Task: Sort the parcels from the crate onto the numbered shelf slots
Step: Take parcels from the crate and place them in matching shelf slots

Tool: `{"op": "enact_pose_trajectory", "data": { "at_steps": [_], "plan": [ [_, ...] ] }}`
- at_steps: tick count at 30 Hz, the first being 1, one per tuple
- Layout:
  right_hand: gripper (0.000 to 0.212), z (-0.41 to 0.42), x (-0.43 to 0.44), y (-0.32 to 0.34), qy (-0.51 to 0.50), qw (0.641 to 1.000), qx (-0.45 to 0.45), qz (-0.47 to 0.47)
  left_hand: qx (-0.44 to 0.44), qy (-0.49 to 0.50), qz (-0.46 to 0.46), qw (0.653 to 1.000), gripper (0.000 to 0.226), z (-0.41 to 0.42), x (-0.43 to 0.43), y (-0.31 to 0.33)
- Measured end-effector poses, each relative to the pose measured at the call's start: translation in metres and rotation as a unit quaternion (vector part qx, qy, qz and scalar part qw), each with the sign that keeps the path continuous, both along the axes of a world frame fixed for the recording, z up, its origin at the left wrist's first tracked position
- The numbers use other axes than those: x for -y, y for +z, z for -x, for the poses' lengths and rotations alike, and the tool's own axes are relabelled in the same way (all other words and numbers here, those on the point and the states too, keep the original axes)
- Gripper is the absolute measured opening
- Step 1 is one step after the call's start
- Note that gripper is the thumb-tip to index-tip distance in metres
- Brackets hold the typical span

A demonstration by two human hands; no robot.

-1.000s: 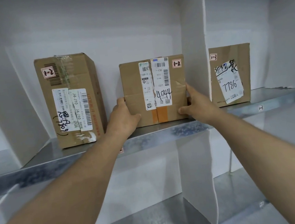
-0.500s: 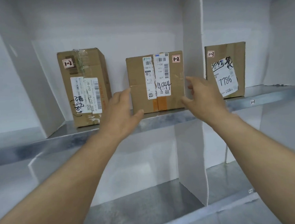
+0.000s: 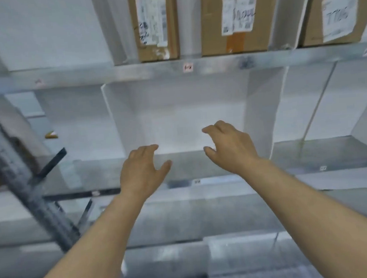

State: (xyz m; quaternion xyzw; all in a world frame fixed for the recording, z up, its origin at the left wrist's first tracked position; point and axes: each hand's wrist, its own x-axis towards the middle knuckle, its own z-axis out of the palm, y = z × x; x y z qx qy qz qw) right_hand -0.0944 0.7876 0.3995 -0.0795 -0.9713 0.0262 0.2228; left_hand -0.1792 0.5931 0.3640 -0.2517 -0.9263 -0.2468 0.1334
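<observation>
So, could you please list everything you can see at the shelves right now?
Parcels: 3, brown cardboard, on the upper shelf; left parcel and middle parcel share a slot, right parcel stands past a divider.
Shelves: 2, grey metal; the upper shelf, with the lower shelf below it.
Dividers: several, white, upright between the slots on both shelves.
Labels: several, small, pale, on the shelf edges; too blurred to read.
Upright: 1, grey metal, far left.
Hands: 2, bare, in front of the lower middle slot; left hand and right hand hold nothing.
</observation>
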Motion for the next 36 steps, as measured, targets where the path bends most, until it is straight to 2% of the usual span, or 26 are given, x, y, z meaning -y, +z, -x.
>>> {"op": "enact_pose_trajectory", "data": {
  "at_steps": [6,11,17,23,36],
  "plan": [
    [0.047,0.015,0.072,-0.054,0.083,0.994,0.077,0.009,0.067,0.084,0.036,0.994,0.064,-0.022,0.069,-0.06],
    [0.042,0.036,0.131,-0.08,0.137,0.984,0.117,0.01,0.088,0.152,0.044,0.983,0.066,-0.026,0.126,-0.084],
    [0.048,0.066,0.214,-0.101,0.204,0.966,0.159,0.006,0.107,0.226,0.055,0.967,0.067,-0.026,0.212,-0.108],
    [0.048,0.089,0.316,-0.124,0.278,0.939,0.202,-0.014,0.139,0.307,0.044,0.941,0.068,-0.037,0.306,-0.136],
    [0.048,0.092,0.516,-0.161,0.411,0.88,0.229,-0.072,0.213,0.438,-0.014,0.874,0.071,-0.093,0.477,-0.196]
  ]
}}
